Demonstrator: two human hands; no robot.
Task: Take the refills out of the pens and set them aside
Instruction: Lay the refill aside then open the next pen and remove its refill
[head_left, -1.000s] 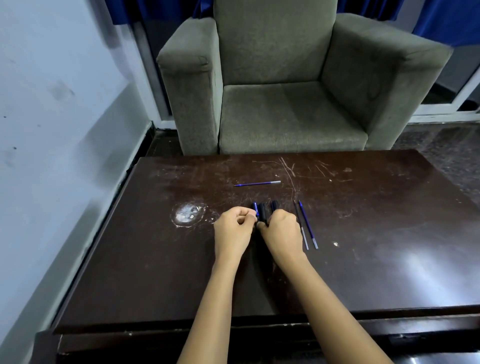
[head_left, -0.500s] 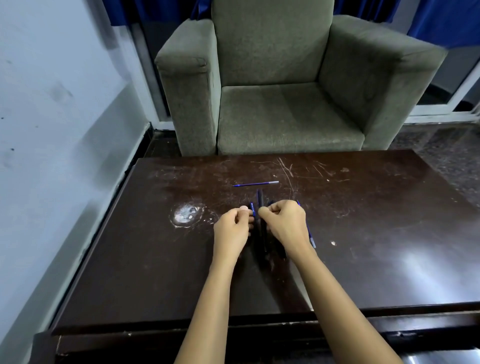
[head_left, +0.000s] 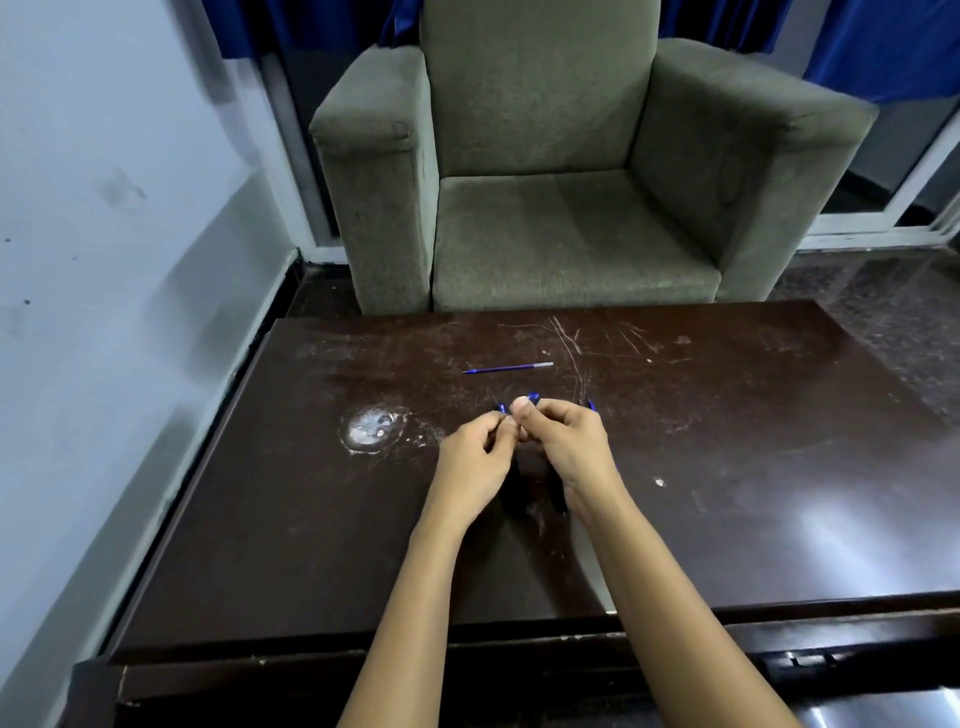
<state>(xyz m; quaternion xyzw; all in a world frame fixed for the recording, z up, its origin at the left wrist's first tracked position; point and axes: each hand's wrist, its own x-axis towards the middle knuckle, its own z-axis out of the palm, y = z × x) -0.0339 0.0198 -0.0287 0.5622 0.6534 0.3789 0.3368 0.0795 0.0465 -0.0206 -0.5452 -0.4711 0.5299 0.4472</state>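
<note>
My right hand (head_left: 563, 447) grips a dark pen (head_left: 531, 399) whose blue tip sticks out above the thumb. My left hand (head_left: 475, 457) sits close beside it, its fingertips pinching a small blue part (head_left: 502, 408) next to that pen. Dark pen bodies (head_left: 557, 496) lie on the table under both hands, mostly hidden. One blue refill (head_left: 508, 368) with a silver end lies alone farther back on the brown table (head_left: 727, 467). The tip of another blue refill (head_left: 591, 405) peeks out behind my right hand.
A grey armchair (head_left: 561, 208) stands right behind the table's far edge. A white scuffed patch (head_left: 370, 427) marks the tabletop to the left of my hands. A pale wall (head_left: 104, 260) runs along the left side.
My right hand has lifted the pen off the group and brought it against the left hand's fingertips. It now hides most of the refills lying to the right.
</note>
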